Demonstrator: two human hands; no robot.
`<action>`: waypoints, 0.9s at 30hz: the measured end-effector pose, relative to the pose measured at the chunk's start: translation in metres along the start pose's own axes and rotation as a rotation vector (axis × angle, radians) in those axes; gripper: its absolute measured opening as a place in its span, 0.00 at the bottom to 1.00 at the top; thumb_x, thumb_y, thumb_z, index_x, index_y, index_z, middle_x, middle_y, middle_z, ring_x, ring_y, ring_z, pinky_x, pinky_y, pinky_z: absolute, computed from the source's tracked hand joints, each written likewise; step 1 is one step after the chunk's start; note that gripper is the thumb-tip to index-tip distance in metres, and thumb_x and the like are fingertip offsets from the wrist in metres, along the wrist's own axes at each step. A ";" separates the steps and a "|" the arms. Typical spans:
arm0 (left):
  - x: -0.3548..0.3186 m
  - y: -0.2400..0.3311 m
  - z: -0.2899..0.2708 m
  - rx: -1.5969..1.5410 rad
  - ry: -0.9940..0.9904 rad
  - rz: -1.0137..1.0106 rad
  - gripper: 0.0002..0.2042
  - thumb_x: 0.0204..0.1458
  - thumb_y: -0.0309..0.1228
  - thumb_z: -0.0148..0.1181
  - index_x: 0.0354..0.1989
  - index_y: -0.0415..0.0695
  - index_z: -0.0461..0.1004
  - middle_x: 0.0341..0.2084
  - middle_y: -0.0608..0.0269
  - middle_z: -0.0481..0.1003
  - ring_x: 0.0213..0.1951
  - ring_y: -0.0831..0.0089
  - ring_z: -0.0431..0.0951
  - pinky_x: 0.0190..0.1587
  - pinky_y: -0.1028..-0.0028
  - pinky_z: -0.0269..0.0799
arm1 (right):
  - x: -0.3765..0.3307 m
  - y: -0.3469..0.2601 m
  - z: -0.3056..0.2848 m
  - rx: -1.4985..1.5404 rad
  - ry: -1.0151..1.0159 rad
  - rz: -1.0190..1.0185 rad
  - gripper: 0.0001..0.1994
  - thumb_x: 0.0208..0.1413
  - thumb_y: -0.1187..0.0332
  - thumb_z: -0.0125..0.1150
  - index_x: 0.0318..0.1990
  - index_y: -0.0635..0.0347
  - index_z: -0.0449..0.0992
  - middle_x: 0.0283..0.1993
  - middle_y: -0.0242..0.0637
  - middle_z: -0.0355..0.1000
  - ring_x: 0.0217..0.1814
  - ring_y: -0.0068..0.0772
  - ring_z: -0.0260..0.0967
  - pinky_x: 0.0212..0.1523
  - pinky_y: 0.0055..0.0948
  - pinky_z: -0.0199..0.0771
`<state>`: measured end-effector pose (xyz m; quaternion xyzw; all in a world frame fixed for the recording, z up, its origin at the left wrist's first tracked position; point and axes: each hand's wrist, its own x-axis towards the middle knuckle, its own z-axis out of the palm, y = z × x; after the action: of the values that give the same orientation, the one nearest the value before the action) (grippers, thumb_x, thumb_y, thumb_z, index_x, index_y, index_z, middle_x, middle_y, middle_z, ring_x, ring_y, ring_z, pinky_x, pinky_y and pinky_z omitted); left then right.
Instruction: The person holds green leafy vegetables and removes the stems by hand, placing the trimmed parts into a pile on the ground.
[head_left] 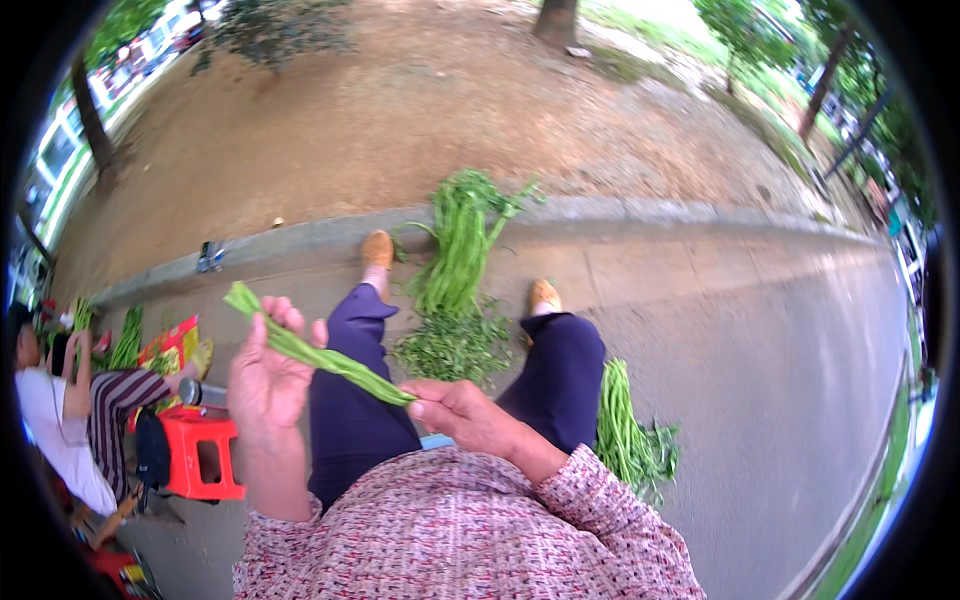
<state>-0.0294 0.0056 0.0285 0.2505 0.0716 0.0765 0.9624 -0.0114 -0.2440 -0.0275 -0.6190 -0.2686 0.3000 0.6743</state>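
A long, pale green vegetable stalk slants across in front of me; its exact kind is unclear. My left hand, palm turned up, has its fingers curled around the stalk toward its thicker upper end. The thumb and fingers of my right hand pinch the thin lower end. Between my feet lies a large bundle of similar green stalks, its top reaching the curb. Nearer to me is a heap of loose green leaves. Another leafy bunch rests on the pavement beside my right leg.
A concrete curb runs ahead, with bare soil and trees beyond. To the left, a person in a white top sits near more greens. A red plastic stool stands between us. Paved ground spreads right.
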 end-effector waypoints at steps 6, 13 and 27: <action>0.002 -0.033 0.028 0.033 -0.056 -0.159 0.11 0.60 0.33 0.44 0.47 0.43 0.68 0.47 0.57 0.72 0.50 0.64 0.72 0.54 0.49 0.65 | -0.038 -0.050 -0.048 -0.225 0.127 -0.201 0.11 0.59 0.69 0.52 0.45 0.65 0.73 0.29 0.38 0.67 0.27 0.25 0.62 0.30 0.26 0.65; 0.014 -0.110 0.107 0.118 -0.343 -0.415 0.13 0.61 0.35 0.43 0.48 0.41 0.67 0.47 0.53 0.71 0.50 0.62 0.72 0.52 0.55 0.70 | -0.134 -0.140 -0.104 -0.428 0.412 -0.087 0.11 0.56 0.70 0.56 0.44 0.68 0.75 0.31 0.34 0.73 0.29 0.19 0.64 0.29 0.20 0.66; 0.007 -0.187 0.007 1.109 -0.416 -0.708 0.23 0.48 0.34 0.58 0.52 0.36 0.68 0.46 0.58 0.72 0.46 0.72 0.72 0.46 0.75 0.65 | -0.314 0.003 -0.171 -0.213 0.969 0.649 0.09 0.57 0.68 0.54 0.31 0.63 0.78 0.17 0.19 0.58 0.19 0.11 0.49 0.18 0.18 0.49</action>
<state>-0.0002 -0.1573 -0.0582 0.6770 -0.0087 -0.3400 0.6527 -0.0981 -0.5904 -0.0432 -0.8004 0.2443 0.1456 0.5278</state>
